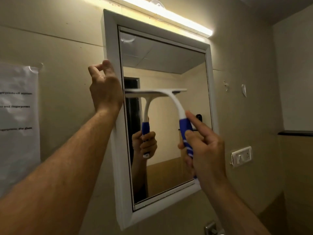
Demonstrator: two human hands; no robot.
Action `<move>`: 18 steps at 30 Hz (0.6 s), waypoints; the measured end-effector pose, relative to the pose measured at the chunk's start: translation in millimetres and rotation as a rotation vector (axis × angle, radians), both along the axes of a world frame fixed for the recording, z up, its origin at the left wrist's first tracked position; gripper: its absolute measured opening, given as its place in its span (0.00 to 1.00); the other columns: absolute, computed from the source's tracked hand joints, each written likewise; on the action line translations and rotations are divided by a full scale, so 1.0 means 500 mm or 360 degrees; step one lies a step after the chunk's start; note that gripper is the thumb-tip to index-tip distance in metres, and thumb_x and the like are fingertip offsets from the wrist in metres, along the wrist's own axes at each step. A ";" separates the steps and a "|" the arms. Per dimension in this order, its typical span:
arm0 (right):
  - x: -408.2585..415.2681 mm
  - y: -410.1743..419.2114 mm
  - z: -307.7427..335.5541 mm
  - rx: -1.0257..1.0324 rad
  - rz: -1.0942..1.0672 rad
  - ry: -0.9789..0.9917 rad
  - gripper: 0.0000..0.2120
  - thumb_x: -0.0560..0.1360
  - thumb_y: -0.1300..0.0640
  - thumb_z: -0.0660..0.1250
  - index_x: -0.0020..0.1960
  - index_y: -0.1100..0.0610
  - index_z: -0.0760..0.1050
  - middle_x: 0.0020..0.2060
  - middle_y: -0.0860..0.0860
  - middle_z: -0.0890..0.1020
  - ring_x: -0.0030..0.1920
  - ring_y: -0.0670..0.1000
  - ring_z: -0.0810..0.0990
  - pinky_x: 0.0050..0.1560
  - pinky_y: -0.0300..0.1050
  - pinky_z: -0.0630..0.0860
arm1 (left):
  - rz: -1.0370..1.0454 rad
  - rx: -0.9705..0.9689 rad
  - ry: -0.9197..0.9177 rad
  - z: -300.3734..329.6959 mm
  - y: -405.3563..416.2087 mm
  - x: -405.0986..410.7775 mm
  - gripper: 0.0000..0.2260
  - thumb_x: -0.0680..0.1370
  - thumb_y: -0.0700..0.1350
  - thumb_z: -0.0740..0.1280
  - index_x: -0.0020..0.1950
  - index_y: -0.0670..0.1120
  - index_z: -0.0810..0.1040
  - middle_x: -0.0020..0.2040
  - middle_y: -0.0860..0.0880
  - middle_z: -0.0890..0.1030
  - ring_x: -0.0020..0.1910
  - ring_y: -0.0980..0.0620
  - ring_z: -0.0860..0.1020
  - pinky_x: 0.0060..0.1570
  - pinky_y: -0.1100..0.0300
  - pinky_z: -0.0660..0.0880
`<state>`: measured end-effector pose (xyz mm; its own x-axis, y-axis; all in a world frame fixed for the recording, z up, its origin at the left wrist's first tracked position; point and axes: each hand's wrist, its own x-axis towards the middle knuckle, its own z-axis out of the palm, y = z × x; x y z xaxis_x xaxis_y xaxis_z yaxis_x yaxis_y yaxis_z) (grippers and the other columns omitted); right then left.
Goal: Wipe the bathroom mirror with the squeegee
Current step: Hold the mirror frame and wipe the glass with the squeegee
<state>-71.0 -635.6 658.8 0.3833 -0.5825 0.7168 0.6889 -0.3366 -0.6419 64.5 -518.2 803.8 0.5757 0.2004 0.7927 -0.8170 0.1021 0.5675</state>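
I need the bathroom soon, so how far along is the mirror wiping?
About midway through a stroke. The right hand holds the white squeegee with the blue grip, its blade flat against the white-framed wall mirror at mid-height. The left hand rests against the frame's left edge. I can't tell from the glass which part is already wiped; the half below the blade probably remains.

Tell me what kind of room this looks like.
Most likely a bathroom: a white-framed wall mirror under a tube light, a wall switch plate beside it, and a right hand drawing a squeegee across the glass.
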 end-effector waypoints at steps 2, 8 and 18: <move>0.008 0.000 0.021 -0.0018 -0.0064 -0.0014 0.19 0.80 0.59 0.61 0.67 0.43 0.75 0.32 0.47 0.82 0.28 0.49 0.73 0.25 0.37 0.72 | -0.0043 0.0006 0.0084 -0.004 0.000 0.008 0.20 0.83 0.57 0.47 0.67 0.46 0.66 0.38 0.57 0.69 0.35 0.62 0.68 0.30 0.67 0.64; 0.009 0.012 -0.022 -0.0022 -0.0034 0.0044 0.20 0.80 0.61 0.61 0.65 0.41 0.74 0.31 0.50 0.81 0.26 0.46 0.72 0.23 0.35 0.70 | -0.0009 0.0016 0.0125 -0.041 0.003 0.012 0.21 0.82 0.60 0.48 0.51 0.49 0.74 0.35 0.56 0.71 0.34 0.61 0.70 0.32 0.67 0.63; -0.025 0.011 -0.045 0.0025 0.0141 0.0111 0.20 0.80 0.58 0.60 0.66 0.40 0.73 0.31 0.50 0.80 0.24 0.47 0.68 0.21 0.36 0.68 | 0.0109 0.0015 0.0060 -0.045 0.002 0.011 0.20 0.83 0.58 0.49 0.46 0.47 0.72 0.32 0.55 0.70 0.30 0.60 0.69 0.23 0.76 0.66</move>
